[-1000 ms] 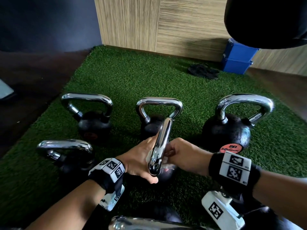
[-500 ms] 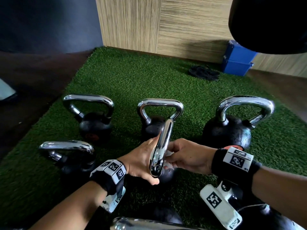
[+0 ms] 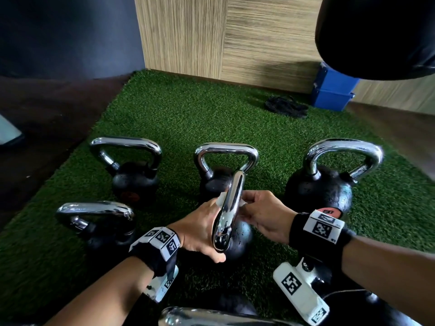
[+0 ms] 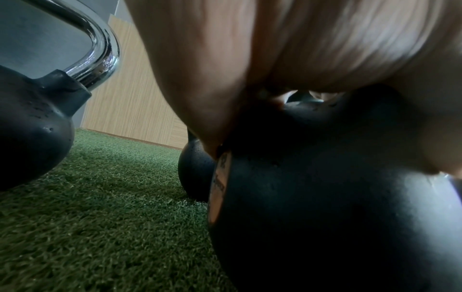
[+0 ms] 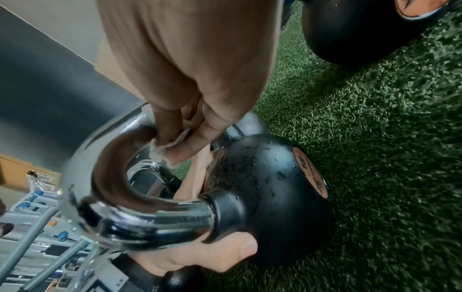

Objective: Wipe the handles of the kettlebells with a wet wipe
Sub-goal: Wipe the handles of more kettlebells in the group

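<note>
A black kettlebell (image 3: 237,234) stands mid-turf, its chrome handle (image 3: 229,208) edge-on to me. My left hand (image 3: 200,229) grips it low, thumb curled under the handle's near end on the ball. My right hand (image 3: 261,215) pinches a white wet wipe (image 3: 221,200) round the handle's upper bar. In the right wrist view the fingers (image 5: 192,144) press the wipe (image 5: 172,142) against the inside of the handle (image 5: 120,177), and the left thumb (image 5: 212,254) lies below the ball (image 5: 262,187). The left wrist view shows only my palm (image 4: 275,49) over the ball (image 4: 325,197).
Several more kettlebells stand around on the green turf (image 3: 188,114): back left (image 3: 131,165), back middle (image 3: 223,161), back right (image 3: 329,180), near left (image 3: 98,222). A blue box (image 3: 332,90) and a black coil (image 3: 286,107) lie by the wood wall. A black bag (image 3: 376,31) hangs top right.
My right hand has slid the wipe a little farther up along the handle, away from me. My left hand keeps its hold on the kettlebell.
</note>
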Available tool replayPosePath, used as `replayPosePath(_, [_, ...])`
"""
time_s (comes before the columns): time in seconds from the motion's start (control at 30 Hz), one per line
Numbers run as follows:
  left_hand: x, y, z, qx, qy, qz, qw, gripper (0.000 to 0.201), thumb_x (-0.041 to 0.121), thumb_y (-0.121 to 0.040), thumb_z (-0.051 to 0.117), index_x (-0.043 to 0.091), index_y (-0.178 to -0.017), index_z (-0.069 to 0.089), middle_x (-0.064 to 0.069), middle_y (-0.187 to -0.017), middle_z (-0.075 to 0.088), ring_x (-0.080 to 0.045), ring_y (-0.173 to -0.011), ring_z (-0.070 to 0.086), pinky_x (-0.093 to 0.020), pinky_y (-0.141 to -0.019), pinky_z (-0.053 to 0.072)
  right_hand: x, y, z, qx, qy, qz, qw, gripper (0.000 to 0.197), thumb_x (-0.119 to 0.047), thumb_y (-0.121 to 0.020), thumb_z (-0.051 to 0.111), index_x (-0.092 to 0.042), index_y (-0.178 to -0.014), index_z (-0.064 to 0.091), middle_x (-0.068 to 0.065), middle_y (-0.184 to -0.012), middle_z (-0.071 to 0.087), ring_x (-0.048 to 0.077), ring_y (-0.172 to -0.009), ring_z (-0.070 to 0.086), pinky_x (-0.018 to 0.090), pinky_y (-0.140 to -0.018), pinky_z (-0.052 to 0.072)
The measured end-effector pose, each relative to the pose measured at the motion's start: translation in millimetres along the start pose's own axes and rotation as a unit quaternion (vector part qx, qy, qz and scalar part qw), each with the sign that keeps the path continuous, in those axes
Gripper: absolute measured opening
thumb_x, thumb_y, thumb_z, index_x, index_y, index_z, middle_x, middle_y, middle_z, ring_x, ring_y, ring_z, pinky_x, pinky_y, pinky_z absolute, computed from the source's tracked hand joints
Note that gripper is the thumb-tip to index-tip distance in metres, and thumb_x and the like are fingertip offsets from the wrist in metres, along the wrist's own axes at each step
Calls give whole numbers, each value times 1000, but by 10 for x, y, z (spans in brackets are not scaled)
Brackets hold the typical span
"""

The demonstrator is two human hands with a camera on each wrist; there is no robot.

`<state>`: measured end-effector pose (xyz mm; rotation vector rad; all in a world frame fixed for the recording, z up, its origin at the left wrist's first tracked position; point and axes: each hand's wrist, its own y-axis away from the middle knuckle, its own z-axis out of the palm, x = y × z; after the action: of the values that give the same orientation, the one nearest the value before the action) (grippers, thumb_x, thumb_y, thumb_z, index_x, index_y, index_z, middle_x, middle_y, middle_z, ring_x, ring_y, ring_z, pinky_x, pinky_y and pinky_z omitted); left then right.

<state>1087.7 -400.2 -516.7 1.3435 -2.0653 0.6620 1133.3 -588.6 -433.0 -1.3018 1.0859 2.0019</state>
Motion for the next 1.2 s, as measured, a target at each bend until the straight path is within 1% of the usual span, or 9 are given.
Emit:
replayPosePath(0.1, [-27,6,17,-4,3,6,1000,131,36,-53,98,75,-137,6,51,-133,24,22,-129,29,1,-109,17,39,-7,-14,8,15,-10,1000,15,18,-86,62,15,-100,61,12,-77,74,16,-61,73,22,-59,59])
replayPosePath(0.23, [-8,1,17,-23,-5,-13,1000,126,48,-50,93,50,-147,13,37,-128,28,7,-122,34,-4,-108,19,14,-104,-9,77,55,-52,994,20,21,-83,62,1,-79,62,11,-71,71,14,-55,70,20,-53,57])
replayPosePath(0.4, [41,18,-5,-16,-2,-7,1000,122,47,-47,91,38,-148,22,54,-128,22,26,-125,24,6,-102,16,63,-166,-55,106,93,-82,987,29,13,-83,69,-11,-66,67,6,-66,73,13,-56,70,20,-53,56])
replayPosePath(0.57, [44,20,14,-22,-18,-16,999,133,40,-48,96,31,-155,18,43,-130,26,1,-125,34,-26,-119,30,28,-293,-101,170,137,-108,970,23,7,-82,73,-10,-68,65,7,-68,73,16,-56,71,27,-54,58])
replayPosePath(0.7, [83,1,8,-8,-15,0,1000,121,39,-47,95,26,-148,28,40,-128,29,6,-121,37,-4,-111,23,30,-374,-125,209,176,-79,959,22,12,-86,62,-5,-73,68,10,-68,75,23,-57,73,32,-55,59])
replayPosePath(0.77, [112,3,2,-5,-10,1,1000,117,36,-48,96,26,-146,31,31,-128,34,1,-122,39,-4,-111,24,24,-385,-107,215,170,-68,959,22,12,-89,58,-2,-74,65,10,-64,73,21,-52,71,28,-48,58])
replayPosePath(0.9, [172,25,-15,-2,-4,3,1000,113,30,-51,96,26,-145,34,18,-134,40,-10,-125,45,-29,-116,40,5,-391,-42,222,169,-40,959,20,9,-91,58,0,-74,64,11,-59,71,22,-48,69,36,-51,62])
replayPosePath(1.03, [247,47,-40,-23,-23,-9,999,120,29,-54,97,30,-153,28,16,-145,37,-10,-136,39,-33,-119,37,12,-370,36,202,167,6,965,30,6,-92,58,0,-63,59,13,-50,63,20,-36,59,30,-42,57])
replayPosePath(1.2, [429,116,-137,-72,-115,-33,990,135,58,-56,93,43,-160,8,17,-167,12,-9,-155,18,-41,-126,29,-87,-313,65,157,230,27,960,24,3,-90,59,0,-66,63,11,-52,64,22,-43,60,37,-58,60])
